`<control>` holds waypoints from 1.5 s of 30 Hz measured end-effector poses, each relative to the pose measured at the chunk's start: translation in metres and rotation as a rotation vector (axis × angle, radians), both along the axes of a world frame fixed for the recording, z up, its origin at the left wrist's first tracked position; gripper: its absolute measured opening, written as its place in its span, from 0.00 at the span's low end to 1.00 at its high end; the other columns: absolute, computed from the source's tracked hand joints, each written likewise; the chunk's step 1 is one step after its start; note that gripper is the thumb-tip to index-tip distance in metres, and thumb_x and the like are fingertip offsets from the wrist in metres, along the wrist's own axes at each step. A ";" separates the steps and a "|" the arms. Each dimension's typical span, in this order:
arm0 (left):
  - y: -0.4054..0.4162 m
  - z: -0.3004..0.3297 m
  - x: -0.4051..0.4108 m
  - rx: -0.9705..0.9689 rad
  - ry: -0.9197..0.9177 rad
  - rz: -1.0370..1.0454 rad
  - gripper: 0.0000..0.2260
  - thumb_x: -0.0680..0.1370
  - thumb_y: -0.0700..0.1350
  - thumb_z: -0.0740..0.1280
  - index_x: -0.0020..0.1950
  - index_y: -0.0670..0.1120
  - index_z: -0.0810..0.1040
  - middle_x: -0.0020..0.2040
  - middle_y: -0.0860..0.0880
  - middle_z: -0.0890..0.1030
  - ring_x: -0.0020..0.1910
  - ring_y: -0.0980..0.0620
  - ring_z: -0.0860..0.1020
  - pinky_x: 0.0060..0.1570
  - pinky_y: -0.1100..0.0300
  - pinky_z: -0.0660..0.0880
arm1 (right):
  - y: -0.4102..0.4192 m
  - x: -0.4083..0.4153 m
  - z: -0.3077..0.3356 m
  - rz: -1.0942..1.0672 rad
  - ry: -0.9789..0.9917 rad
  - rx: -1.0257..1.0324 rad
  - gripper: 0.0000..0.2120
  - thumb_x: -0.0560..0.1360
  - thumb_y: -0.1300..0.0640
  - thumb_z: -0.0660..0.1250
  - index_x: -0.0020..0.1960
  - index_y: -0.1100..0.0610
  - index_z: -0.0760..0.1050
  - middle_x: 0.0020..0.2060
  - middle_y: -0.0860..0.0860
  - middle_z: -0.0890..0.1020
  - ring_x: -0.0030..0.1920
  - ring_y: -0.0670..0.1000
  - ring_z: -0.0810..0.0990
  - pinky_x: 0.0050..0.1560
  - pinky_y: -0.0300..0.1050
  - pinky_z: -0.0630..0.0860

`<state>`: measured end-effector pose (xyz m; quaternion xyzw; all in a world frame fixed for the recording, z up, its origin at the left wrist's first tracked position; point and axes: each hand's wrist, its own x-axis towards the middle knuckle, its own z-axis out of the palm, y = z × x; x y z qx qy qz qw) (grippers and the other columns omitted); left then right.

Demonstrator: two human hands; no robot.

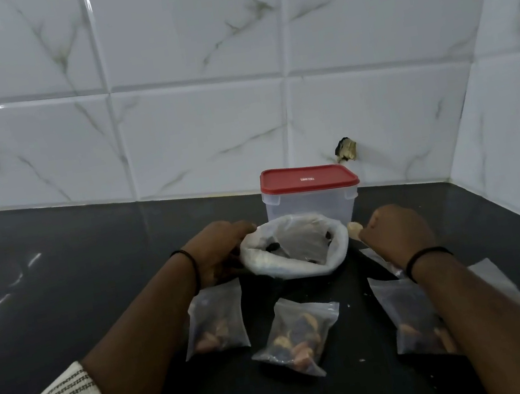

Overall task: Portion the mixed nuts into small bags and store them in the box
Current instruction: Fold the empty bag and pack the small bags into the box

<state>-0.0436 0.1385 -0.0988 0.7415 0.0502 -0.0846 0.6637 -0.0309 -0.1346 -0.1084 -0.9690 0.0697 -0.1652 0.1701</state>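
Left hand (217,255) grips the rim of the supply bag (295,249) at 9 o'clock. Right hand (394,229), at its 3 o'clock, pinches a nut (354,228); drop it squarely into an empty small bag. Box (311,202) stands lidded at 12 o'clock.

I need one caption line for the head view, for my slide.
Left hand holds the big nut bag; three filled small bags lie before the closed box.

Box (311,202) stands behind the open sack (295,249); three bags (295,335) lie before it.
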 end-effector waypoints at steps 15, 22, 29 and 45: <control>0.007 0.000 -0.003 -0.112 0.003 -0.121 0.11 0.76 0.30 0.64 0.54 0.43 0.77 0.38 0.44 0.80 0.29 0.52 0.78 0.25 0.63 0.74 | 0.014 -0.006 0.010 0.229 0.080 0.482 0.14 0.80 0.54 0.64 0.45 0.63 0.80 0.31 0.55 0.79 0.28 0.48 0.74 0.28 0.38 0.65; 0.010 -0.001 -0.002 -0.160 -0.063 -0.146 0.16 0.76 0.27 0.63 0.59 0.43 0.76 0.49 0.41 0.80 0.38 0.47 0.81 0.30 0.59 0.78 | 0.011 -0.006 0.008 0.196 0.157 0.729 0.14 0.81 0.55 0.64 0.46 0.65 0.78 0.27 0.55 0.74 0.18 0.45 0.62 0.19 0.36 0.60; 0.013 -0.004 0.001 -0.048 0.017 -0.067 0.04 0.76 0.34 0.67 0.50 0.38 0.80 0.42 0.41 0.82 0.36 0.48 0.80 0.32 0.60 0.79 | 0.004 -0.006 0.009 0.241 0.100 0.885 0.12 0.74 0.54 0.75 0.47 0.63 0.80 0.32 0.57 0.76 0.24 0.47 0.66 0.21 0.37 0.65; 0.016 0.002 -0.001 0.016 -0.084 -0.131 0.10 0.74 0.35 0.69 0.41 0.46 0.70 0.35 0.43 0.75 0.26 0.52 0.70 0.20 0.62 0.65 | 0.018 -0.011 0.017 0.223 0.043 0.917 0.09 0.69 0.73 0.67 0.46 0.64 0.73 0.37 0.60 0.74 0.28 0.51 0.69 0.19 0.38 0.63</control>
